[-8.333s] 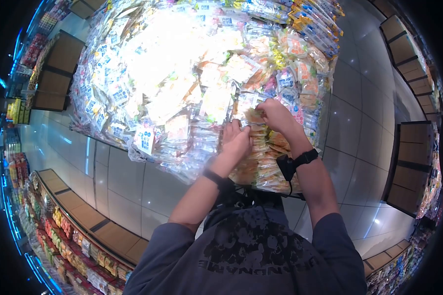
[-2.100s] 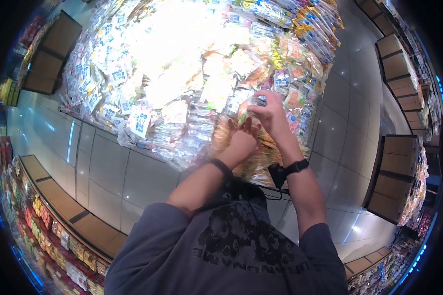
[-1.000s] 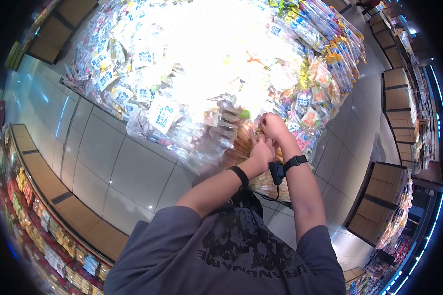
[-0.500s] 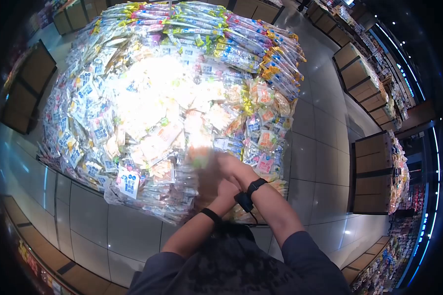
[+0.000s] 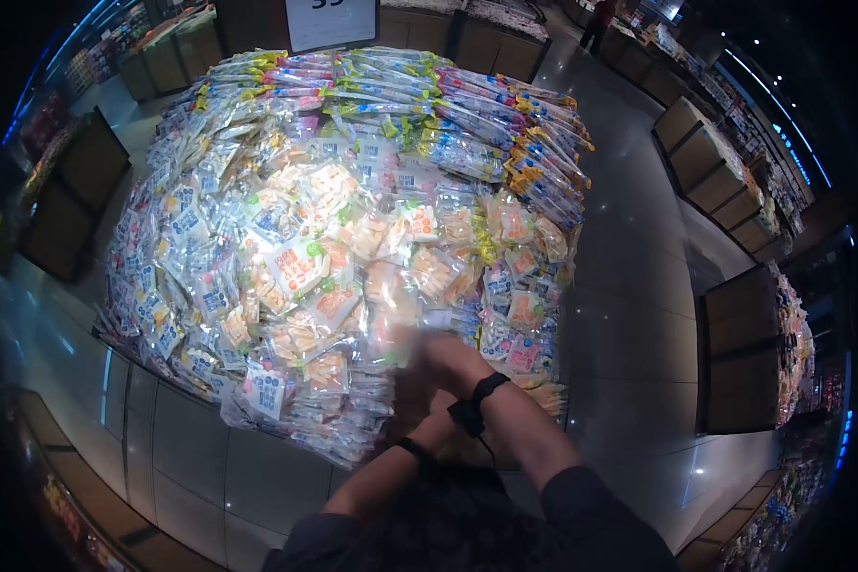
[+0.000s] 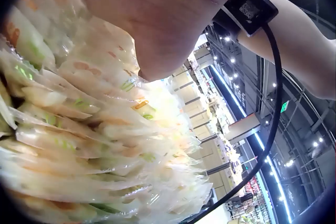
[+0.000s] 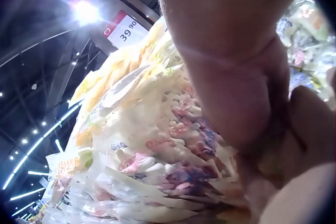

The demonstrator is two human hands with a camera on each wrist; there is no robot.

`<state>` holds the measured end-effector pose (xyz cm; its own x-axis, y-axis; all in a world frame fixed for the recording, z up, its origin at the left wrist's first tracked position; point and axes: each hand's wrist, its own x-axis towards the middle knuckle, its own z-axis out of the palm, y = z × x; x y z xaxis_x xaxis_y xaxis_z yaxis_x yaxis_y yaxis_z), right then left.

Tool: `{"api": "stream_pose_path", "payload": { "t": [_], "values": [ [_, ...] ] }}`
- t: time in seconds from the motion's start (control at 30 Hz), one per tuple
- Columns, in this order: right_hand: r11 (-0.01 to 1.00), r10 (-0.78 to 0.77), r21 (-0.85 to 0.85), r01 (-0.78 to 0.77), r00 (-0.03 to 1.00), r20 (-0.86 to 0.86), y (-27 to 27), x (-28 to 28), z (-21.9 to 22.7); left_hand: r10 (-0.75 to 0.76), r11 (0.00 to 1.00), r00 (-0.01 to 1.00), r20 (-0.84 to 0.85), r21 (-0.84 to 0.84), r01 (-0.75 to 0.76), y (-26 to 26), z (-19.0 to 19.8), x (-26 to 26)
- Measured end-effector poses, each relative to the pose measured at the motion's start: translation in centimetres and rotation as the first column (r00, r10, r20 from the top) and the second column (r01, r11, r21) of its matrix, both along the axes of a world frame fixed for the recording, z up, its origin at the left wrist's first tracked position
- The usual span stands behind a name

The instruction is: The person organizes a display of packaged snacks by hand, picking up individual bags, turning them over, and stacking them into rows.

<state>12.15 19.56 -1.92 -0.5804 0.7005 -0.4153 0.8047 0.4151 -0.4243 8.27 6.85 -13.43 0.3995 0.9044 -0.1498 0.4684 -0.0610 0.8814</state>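
In the head view the right hand is over the near edge of a heap of clear snack packets. A blurred pale packet is at its fingertips, pinched there as far as the blur shows. Just below, the left hand is partly covered by the right wrist, its fingers hidden. The left wrist view has the right hand above upright rows of packets. In the right wrist view the right hand crosses in front of packets, the left hand close below it.
A price sign stands behind the heap. Wooden display stands are at the left and right, with tiled floor between the heap and the right stand. Far off at the top right a person is visible.
The head view has tilted up, bringing the price sign in. Both hands sit lower in the picture. Since about a second ago the right hand has moved left across the left hand, a blurred packet at its fingertips.
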Motion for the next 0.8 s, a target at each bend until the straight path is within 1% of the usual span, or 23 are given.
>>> {"api": "stream_pose_path", "payload": {
  "t": [0.03, 0.07, 0.1, 0.17, 0.2, 0.27, 0.3, 0.33, 0.37, 0.4, 0.43, 0.47, 0.5, 0.53, 0.57, 0.6, 0.63, 0.67, 0.7, 0.73, 0.8],
  "values": [
    [0.999, 0.015, 0.038, -0.013, 0.999, -0.032, -0.3, -0.2, 0.6, 0.045, 0.985, 0.997, -0.067, 0.167, -0.033, -0.5, -0.8, 0.4],
    [0.997, 0.027, 0.076, -0.023, 0.998, -0.063, -0.8, -0.3, 1.1, 0.097, 0.942, 0.988, -0.124, 0.331, -0.051, -0.3, -1.0, 0.4],
    [0.993, 0.037, 0.115, -0.027, 0.995, -0.091, -1.2, -0.2, 1.9, -0.03, 0.984, 0.995, 0.096, 0.178, 0.012, 0.4, 4.0, -1.7],
    [0.982, 0.052, 0.189, -0.025, 0.988, -0.143, -1.8, 0.2, 2.8, -0.055, 0.983, 0.992, 0.114, 0.179, 0.034, 0.7, 7.5, -2.6],
    [0.98, 0.041, 0.198, -0.011, 0.988, -0.15, -2.1, 0.4, 3.0, -0.073, 0.985, 0.988, 0.139, 0.164, 0.049, 0.8, 8.5, -2.7],
    [0.943, 0.027, 0.332, -0.012, 0.999, -0.042, -2.6, 0.5, 3.0, -0.102, 0.986, 0.982, 0.161, 0.145, 0.079, 1.4, 8.9, -2.8],
    [0.998, 0.04, 0.045, -0.042, 0.998, 0.046, -1.7, 0.5, 3.6, -0.137, 0.986, 0.991, 0.003, 0.093, 0.136, 1.4, 8.3, -3.0],
    [0.993, -0.002, -0.116, -0.004, 0.999, -0.045, -0.4, 1.0, 3.1, -0.176, 0.983, 0.972, -0.153, 0.026, 0.182, 1.1, 7.9, -3.2],
    [0.957, -0.055, -0.29, 0.015, 0.99, -0.13, 0.6, 1.7, 2.4, -0.218, 0.938, 0.876, -0.43, 0.156, 0.309, 1.2, 8.1, -3.0],
    [0.901, -0.185, -0.43, 0.058, 0.948, -0.26, 1.5, 2.8, 3.2, -0.211, 0.859, 0.713, -0.668, 0.222, 0.462, 1.9, 8.7, -2.6],
    [0.941, -0.249, -0.273, 0.199, 0.955, -0.164, 1.6, 3.2, 5.8, -0.227, 0.907, 0.642, -0.732, 0.081, 0.413, 2.7, 15.0, -2.7],
    [0.927, -0.353, -0.271, 0.259, 0.849, -0.394, 1.6, 5.0, 6.2, 0.033, 0.927, 0.83, -0.557, 0.328, 0.184, 2.0, 12.1, -3.2],
    [0.944, -0.315, -0.093, 0.315, 0.785, -0.534, 2.4, 7.0, 3.0, 0.136, 0.899, 0.876, -0.463, 0.43, 0.088, 2.7, 13.4, -3.4],
    [0.92, -0.314, 0.037, 0.389, 0.793, -0.522, 2.1, 8.6, 6.0, 0.146, 0.908, 0.859, -0.491, 0.411, 0.08, 3.5, 14.3, -3.7],
    [0.87, -0.424, 0.008, 0.494, 0.756, -0.499, 2.4, 10.7, 5.7, 0.171, 0.914, 0.835, -0.523, 0.401, 0.064, 4.1, 13.5, -4.0],
    [0.821, -0.496, 0.059, 0.568, 0.759, -0.422, 2.4, 12.4, 6.7, 0.206, 0.922, 0.824, -0.528, 0.386, 0.017, 4.6, 12.9, -4.3],
    [0.767, -0.563, 0.119, 0.63, 0.75, -0.347, 2.4, 13.7, 7.6, 0.229, 0.936, 0.814, -0.534, 0.35, -0.033, 4.9, 13.3, -4.2],
    [0.688, -0.655, 0.094, 0.719, 0.672, -0.345, 2.7, 14.9, 7.6, 0.253, 0.945, 0.802, -0.541, 0.317, -0.085, 5.1, 13.7, -4.2],
    [0.601, -0.735, 0.071, 0.796, 0.586, -0.341, 3.1, 16.0, 7.5, 0.248, 0.948, 0.802, -0.544, 0.307, -0.085, 5.5, 13.8, -4.2],
    [0.604, -0.738, 0.062, 0.795, 0.586, -0.334, 3.6, 17.3, 6.9, 0.231, 0.956, 0.819, -0.526, 0.278, -0.092, 5.8, 13.8, -4.3],
    [0.609, -0.694, 0.294, 0.736, 0.675, -0.251, 4.1, 18.6, 6.0, 0.215, 0.966, 0.831, -0.514, 0.239, -0.102, 6.0, 13.9, -4.5]
  ]
}}
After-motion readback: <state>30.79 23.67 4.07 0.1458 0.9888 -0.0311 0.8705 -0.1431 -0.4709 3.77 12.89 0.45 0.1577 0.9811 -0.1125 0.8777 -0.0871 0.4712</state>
